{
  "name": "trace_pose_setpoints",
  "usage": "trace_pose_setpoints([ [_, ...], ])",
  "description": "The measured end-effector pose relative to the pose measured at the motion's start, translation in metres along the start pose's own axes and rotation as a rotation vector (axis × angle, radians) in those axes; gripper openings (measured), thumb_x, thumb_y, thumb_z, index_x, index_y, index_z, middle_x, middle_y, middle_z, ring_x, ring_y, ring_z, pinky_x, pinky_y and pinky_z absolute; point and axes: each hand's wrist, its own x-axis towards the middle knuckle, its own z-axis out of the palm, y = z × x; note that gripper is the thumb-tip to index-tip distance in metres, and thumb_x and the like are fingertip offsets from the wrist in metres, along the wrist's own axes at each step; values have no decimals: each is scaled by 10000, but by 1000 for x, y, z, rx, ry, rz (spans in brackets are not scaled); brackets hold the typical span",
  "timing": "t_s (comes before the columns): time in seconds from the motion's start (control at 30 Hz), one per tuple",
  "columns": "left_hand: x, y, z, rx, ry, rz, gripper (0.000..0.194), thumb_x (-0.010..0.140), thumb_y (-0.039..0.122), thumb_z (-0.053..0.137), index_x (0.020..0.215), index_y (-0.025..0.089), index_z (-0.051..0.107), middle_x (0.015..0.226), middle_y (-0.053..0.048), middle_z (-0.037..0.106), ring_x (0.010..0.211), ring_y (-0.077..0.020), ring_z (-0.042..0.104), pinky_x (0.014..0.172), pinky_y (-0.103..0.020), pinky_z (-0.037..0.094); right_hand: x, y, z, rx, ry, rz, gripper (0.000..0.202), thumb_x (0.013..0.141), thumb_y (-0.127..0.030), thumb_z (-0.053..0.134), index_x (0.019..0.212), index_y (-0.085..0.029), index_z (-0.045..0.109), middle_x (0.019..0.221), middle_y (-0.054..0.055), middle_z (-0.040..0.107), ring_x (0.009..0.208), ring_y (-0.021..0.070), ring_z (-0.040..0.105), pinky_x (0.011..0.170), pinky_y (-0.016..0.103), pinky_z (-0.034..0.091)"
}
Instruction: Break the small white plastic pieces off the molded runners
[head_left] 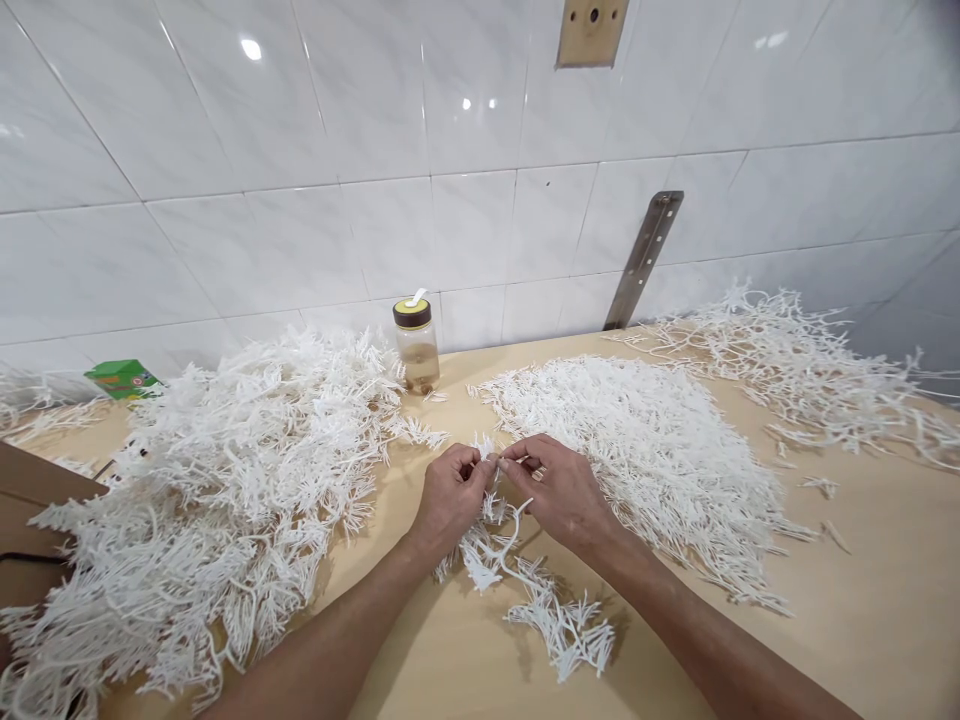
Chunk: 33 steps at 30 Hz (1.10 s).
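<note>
My left hand (455,492) and my right hand (553,490) meet at the middle of the table, fingertips pinched together on a white branching plastic sprig (517,565). Its stem and tufted ends hang below my hands, over the wood surface. To the left rises a big heap of uncut-looking white sprigs (247,490) with clustered tips. Close beside my right hand spreads a flatter pile of small white pieces (637,430). The exact spot that my fingertips grip is partly covered by the fingers.
A clear jar (418,350) with a yellow and black lid stands by the tiled wall. Bare white stems (810,360) lie tangled at the right. A green box (124,379) sits behind the left heap. A metal bracket (645,260) leans at the wall; a brown box (45,510) is at left.
</note>
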Motion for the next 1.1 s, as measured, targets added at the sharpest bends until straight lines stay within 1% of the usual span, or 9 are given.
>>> trace_pose_setpoints([
  [0.2, -3, 4, 2, 31, 35, 65, 382, 827, 359, 596, 542, 185, 410, 593, 27, 404, 598, -122, 387, 572, -254, 296, -1, 4, 4, -69, 46, -35, 144, 852, -214, 531, 773, -191, 649, 819, 47, 664, 697, 164, 612, 660, 298, 472],
  [0.3, -3, 4, 2, 36, 63, 102, 361, 838, 336, 591, 549, 184, 437, 606, 17, 450, 609, -125, 413, 576, -253, 307, -3, 5, 8, -115, 39, 40, 94, 795, -186, 535, 725, -196, 597, 729, 26, 636, 646, 162, 577, 595, 282, 430],
  [0.4, 0, 0, -2, -33, 100, -8, 382, 860, 386, 581, 563, 189, 441, 562, 28, 448, 554, -115, 399, 541, -245, 307, -5, 2, 9, -123, -22, 160, 76, 734, -149, 532, 684, -206, 539, 647, 3, 601, 580, 152, 540, 517, 258, 380],
  [0.5, 4, -2, -6, -123, 36, -124, 410, 849, 454, 601, 582, 195, 430, 510, 50, 426, 484, -96, 360, 493, -236, 287, -4, 0, 5, -117, -9, 193, 66, 764, -165, 525, 724, -210, 553, 671, 7, 621, 576, 155, 547, 515, 259, 386],
  [0.67, 5, 2, -7, -171, -105, -72, 422, 858, 482, 592, 578, 187, 480, 512, 41, 460, 476, -95, 402, 489, -236, 305, 7, 12, -15, -181, 178, 89, 93, 841, -231, 529, 797, -200, 604, 685, 19, 641, 577, 161, 566, 591, 296, 427],
  [0.8, 2, 4, -5, -151, -152, 41, 388, 895, 413, 559, 589, 179, 521, 581, 21, 498, 529, -102, 449, 541, -240, 351, 11, 17, -27, -176, 277, -82, 170, 865, -174, 488, 928, -177, 646, 959, 75, 685, 666, 149, 604, 605, 284, 459],
  [0.87, 1, 3, -5, -96, -145, 110, 367, 906, 360, 548, 590, 176, 527, 629, 7, 520, 596, -113, 480, 588, -240, 371, 10, 11, -28, -119, 224, -141, 173, 883, -182, 496, 949, -183, 656, 995, 73, 685, 679, 140, 612, 582, 264, 472],
  [0.97, 1, 1, -5, -11, -127, 178, 331, 913, 279, 522, 599, 175, 525, 668, -3, 532, 674, -130, 500, 637, -243, 380, 5, 1, -24, -44, 107, -179, 141, 897, -224, 539, 936, -200, 673, 942, 54, 698, 672, 134, 618, 591, 255, 498],
  [1.1, 0, 2, -5, 35, -136, 221, 261, 907, 226, 499, 653, 177, 537, 697, 0, 522, 685, -132, 486, 645, -248, 378, 2, -2, -20, -13, 7, -140, 140, 890, -242, 574, 966, -210, 688, 960, 50, 698, 684, 133, 625, 598, 263, 508],
])
